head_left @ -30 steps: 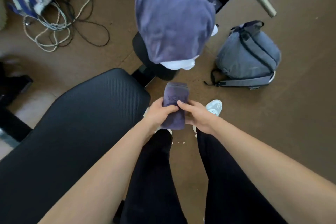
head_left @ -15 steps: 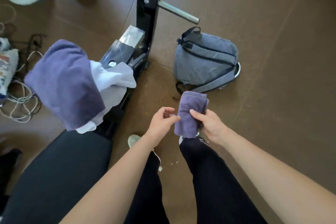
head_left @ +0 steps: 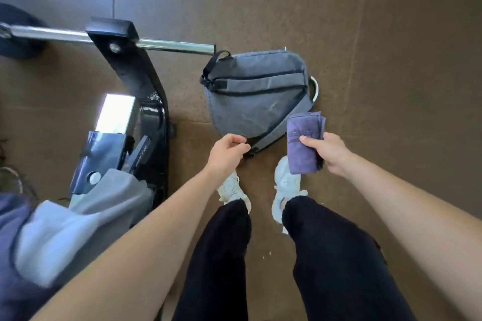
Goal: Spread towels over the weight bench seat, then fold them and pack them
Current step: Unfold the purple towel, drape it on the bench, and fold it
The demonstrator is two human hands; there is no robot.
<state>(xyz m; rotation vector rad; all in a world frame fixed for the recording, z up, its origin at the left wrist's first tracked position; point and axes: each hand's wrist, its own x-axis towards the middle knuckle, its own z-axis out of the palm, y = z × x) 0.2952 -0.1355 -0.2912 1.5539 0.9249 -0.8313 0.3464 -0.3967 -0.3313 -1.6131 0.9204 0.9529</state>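
Observation:
My right hand (head_left: 331, 154) grips a folded purple towel (head_left: 302, 148), thumb across its front, holding it upright above my right shoe. A grey backpack (head_left: 255, 94) lies closed on the floor just ahead of my feet. My left hand (head_left: 227, 151) sits at the backpack's near edge with fingers curled; whether they hold the fabric or strap is unclear. More towels, one purple (head_left: 10, 216) and one pale grey-white (head_left: 78, 221), lie draped over the weight bench at the lower left.
The bench's black upright frame (head_left: 138, 81) and a chrome bar (head_left: 172, 45) stand left of the backpack. A dark weight plate (head_left: 15, 31) sits at the far left. Brown floor stretches to the right and beyond the backpack.
My left hand let go of the folded towel and moved to the backpack's near edge. The right hand now holds the towel alone, further right. My view swung right toward the backpack.

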